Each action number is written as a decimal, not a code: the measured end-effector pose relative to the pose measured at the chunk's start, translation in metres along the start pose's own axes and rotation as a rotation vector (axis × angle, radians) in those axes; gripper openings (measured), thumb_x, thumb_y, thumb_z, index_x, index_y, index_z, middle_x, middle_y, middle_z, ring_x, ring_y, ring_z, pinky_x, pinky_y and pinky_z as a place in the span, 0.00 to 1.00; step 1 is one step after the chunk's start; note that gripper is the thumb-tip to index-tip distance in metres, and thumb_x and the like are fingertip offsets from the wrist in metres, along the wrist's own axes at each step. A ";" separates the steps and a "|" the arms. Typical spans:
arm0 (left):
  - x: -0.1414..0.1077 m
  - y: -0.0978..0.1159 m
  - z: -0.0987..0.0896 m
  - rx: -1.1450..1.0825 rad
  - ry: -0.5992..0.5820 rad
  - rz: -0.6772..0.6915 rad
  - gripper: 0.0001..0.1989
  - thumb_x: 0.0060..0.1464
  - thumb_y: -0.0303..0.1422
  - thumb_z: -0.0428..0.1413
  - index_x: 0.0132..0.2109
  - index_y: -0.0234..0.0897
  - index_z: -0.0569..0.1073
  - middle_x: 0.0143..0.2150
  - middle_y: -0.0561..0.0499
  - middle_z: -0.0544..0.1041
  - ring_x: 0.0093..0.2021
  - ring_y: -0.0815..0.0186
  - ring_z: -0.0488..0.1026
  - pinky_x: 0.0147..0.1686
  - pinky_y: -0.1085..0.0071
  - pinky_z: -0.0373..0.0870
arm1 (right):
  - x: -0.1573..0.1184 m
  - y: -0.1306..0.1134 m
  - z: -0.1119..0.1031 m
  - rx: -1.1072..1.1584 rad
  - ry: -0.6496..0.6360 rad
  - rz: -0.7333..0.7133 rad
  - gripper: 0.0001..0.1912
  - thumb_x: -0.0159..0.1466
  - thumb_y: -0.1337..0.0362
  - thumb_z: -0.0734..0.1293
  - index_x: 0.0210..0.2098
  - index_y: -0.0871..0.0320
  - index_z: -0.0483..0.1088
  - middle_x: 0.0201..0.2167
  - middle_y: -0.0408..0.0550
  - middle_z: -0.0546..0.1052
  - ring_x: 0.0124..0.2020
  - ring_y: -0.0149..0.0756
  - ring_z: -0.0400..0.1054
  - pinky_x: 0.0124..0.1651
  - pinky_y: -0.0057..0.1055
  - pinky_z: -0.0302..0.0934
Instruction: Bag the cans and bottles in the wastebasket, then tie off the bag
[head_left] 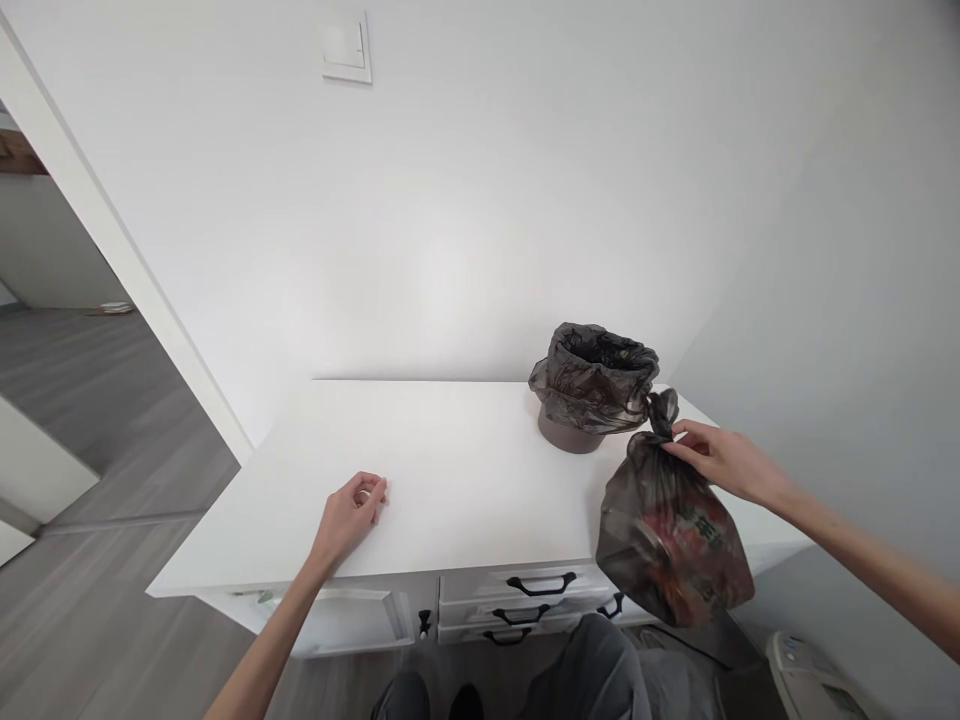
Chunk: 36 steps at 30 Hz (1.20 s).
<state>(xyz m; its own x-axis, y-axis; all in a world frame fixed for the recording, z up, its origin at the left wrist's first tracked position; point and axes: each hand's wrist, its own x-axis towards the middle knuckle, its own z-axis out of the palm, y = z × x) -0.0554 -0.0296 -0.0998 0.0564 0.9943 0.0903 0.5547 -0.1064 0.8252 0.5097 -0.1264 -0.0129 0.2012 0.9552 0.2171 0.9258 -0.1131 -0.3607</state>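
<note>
A knotted, dark see-through garbage bag [675, 540] hangs from my right hand [724, 460], whose fingers pinch it just below the knot. Red packaging with green print shows through the plastic. The filled bag hangs at the front right edge of the white cabinet top [450, 480]. Just behind it stands a small brown trash can [568, 436], lined with another dark bag [600, 385] folded over its rim. My left hand [352, 515] rests on the left part of the cabinet top, its fingers curled toward the thumb with nothing in them.
Below the top are drawers with black handles [541, 584] and a cabinet door [352, 620]. A light switch [346, 48] is on the wall behind. At the lower right stands a pale device [810, 680] near a dark cable. A doorway opens at the left.
</note>
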 end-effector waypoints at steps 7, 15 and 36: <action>-0.006 0.002 -0.003 0.030 -0.021 0.008 0.21 0.64 0.54 0.52 0.42 0.40 0.74 0.34 0.51 0.81 0.27 0.65 0.71 0.35 0.67 0.67 | -0.047 -0.096 -0.031 0.153 -0.010 -0.165 0.17 0.72 0.44 0.60 0.46 0.49 0.69 0.45 0.50 0.82 0.40 0.46 0.76 0.34 0.35 0.63; -0.033 0.082 -0.018 0.015 -0.072 0.452 0.16 0.67 0.49 0.53 0.42 0.42 0.75 0.39 0.47 0.82 0.42 0.58 0.79 0.44 0.63 0.74 | -0.046 -0.200 -0.035 0.705 -0.111 -0.285 0.15 0.68 0.50 0.70 0.47 0.49 0.67 0.49 0.49 0.81 0.51 0.46 0.75 0.52 0.42 0.71; -0.086 0.208 -0.075 0.122 -0.740 0.761 0.07 0.60 0.33 0.60 0.46 0.44 0.74 0.46 0.49 0.75 0.51 0.59 0.70 0.46 0.68 0.70 | -0.120 -0.289 -0.046 0.818 -0.443 -0.487 0.14 0.61 0.73 0.66 0.43 0.50 0.65 0.43 0.42 0.75 0.46 0.36 0.70 0.45 0.32 0.64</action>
<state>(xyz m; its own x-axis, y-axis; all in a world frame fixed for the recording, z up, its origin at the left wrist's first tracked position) -0.0069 -0.1373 0.1060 0.8898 0.4261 0.1632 0.2388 -0.7397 0.6292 0.2326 -0.2212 0.1073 -0.4225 0.8813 0.2115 0.3432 0.3716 -0.8626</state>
